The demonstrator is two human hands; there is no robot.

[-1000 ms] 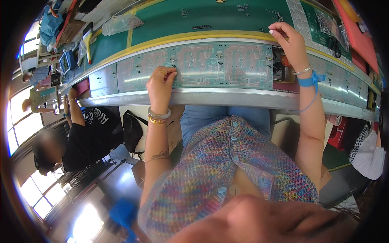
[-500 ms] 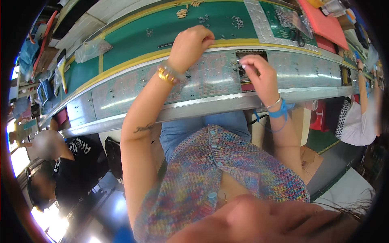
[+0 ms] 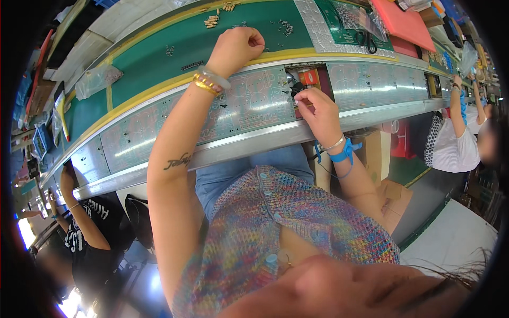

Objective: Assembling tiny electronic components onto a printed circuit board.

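Observation:
My left hand (image 3: pixel 237 47), with beaded and gold bracelets at the wrist, is over the green mat (image 3: pixel 146 63) beside small loose parts. Its fingers are curled together, and whatever they hold is hidden. My right hand (image 3: pixel 322 112), wearing a blue wrist strap (image 3: pixel 347 152), has thumb and fingertips pinched at the right edge of a printed circuit board (image 3: pixel 254 103). Anything between them is too small to make out. Past those fingers is an opening in the metal rail, with an orange-red box (image 3: pixel 310 77) and dark items inside.
Tan cylindrical components (image 3: pixel 212 21), wire-legged parts (image 3: pixel 286 27) and a black strip (image 3: pixel 192 64) lie on the mat. Black scissors (image 3: pixel 367 43) lie farther right. Another circuit board (image 3: pixel 382 87) follows past the opening. People work at both sides, one in black (image 3: pixel 87 228).
The whole view has shifted, moving the bench leftward in the picture. My right hand has come nearer to me along the opening, uncovering the orange-red box. My left hand remains over the mat.

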